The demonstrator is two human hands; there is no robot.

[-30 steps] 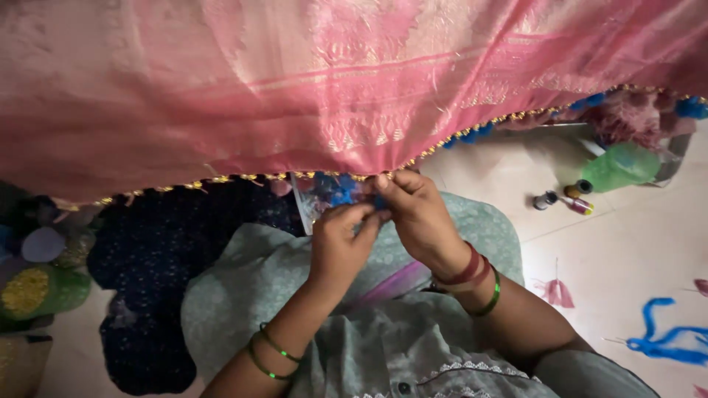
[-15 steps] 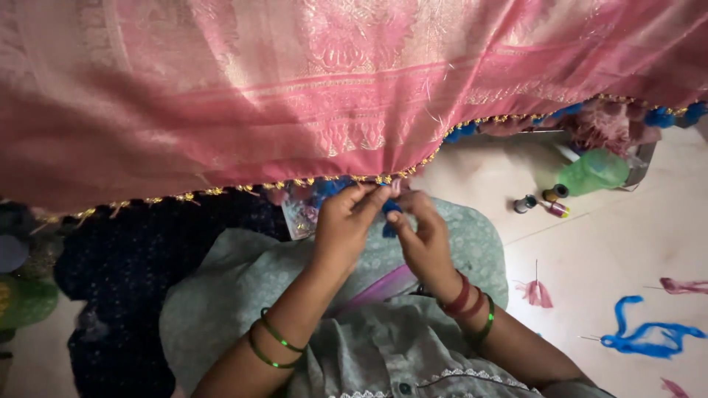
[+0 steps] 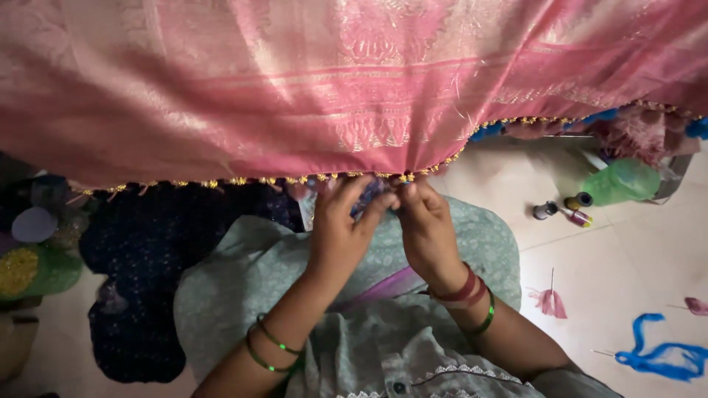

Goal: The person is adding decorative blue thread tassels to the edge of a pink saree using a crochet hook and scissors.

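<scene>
A pale green printed garment with white scalloped trim is worn, thin green bangles are seen on the left forearm, and red bangles with one green bangle are seen on the right wrist.

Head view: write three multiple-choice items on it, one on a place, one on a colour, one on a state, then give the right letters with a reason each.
1. Where do both hands meet?
A. at the beaded lower edge of the pink cloth
B. on the green bottle
C. on the blue thread

2. What colour are the bangles on the left wrist?
A. red
B. green
C. white

3. How does the green bottle lie?
A. upright
C. hanging
B. on its side

Answers:
1 A: the left hand and right hand pinch at the beaded edge of the pink cloth.
2 B: the bangles are thin green rings.
3 B: the green bottle rests lengthwise on the floor.
</scene>
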